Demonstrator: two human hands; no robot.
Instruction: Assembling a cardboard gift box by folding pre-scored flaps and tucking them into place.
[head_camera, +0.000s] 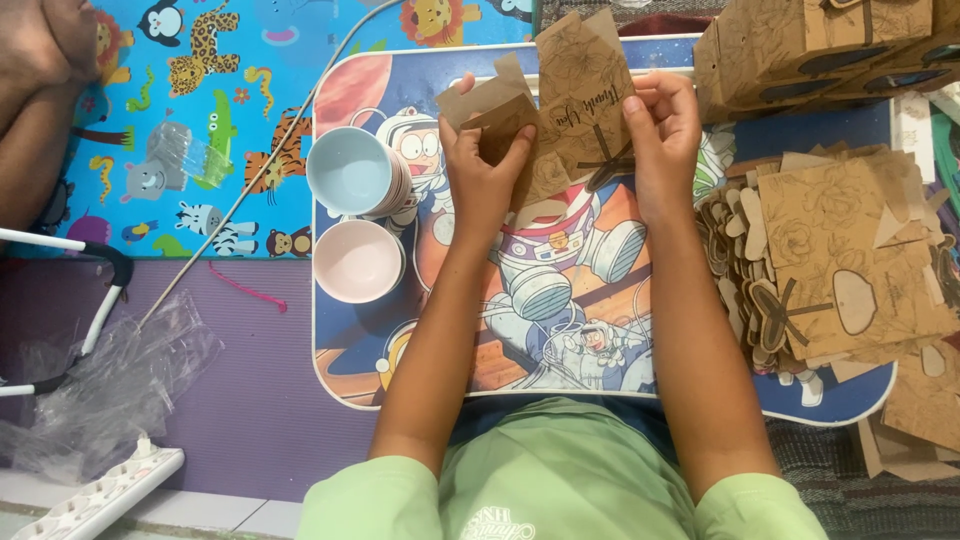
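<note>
Both your left hand (487, 170) and right hand (662, 135) pinch the flat brown printed cardboard box blank (578, 105) above the cartoon-printed lap table's (610, 330) far edge, where uneven pressure could crease its thin flaps.

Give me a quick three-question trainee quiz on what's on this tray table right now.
1. True or false: both hands, left hand and right hand, hold the brown cardboard cutout.
2. Which bowl lies farther from the person: A) blue bowl B) pink bowl?
3. The stack of flat cutouts lies to the person's ____ side.

Key: 1 true; 2 A; 3 right.
</note>
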